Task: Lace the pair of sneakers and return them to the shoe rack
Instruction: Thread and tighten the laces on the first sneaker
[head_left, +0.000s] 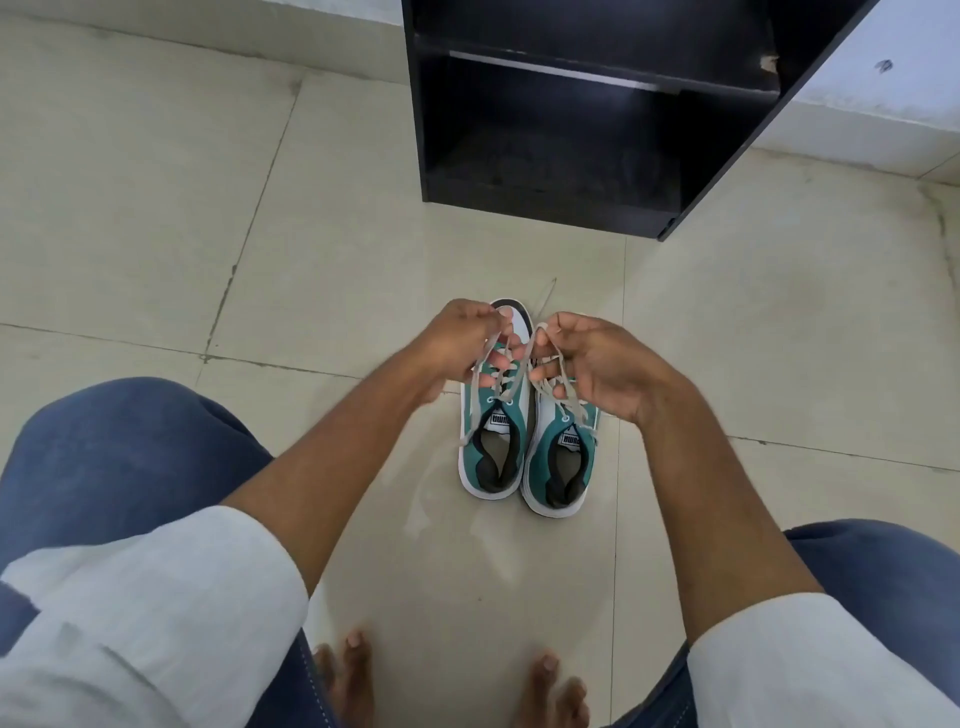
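Both hands, the left hand (457, 345) and right hand (597, 358), pinch the soft, limp lace (501, 384) above the light sneakers (498, 447) on the floor (156, 234), best held near its stiff tips.

Setting: indoor domestic room, likely a home entry or bedroom corner. Evidence: large pale glossy floor tiles (156, 208) with grout lines; low black shoe rack (571, 130) with open shelves against a white wall (883, 93); person's bare feet (353, 670) on the floor.
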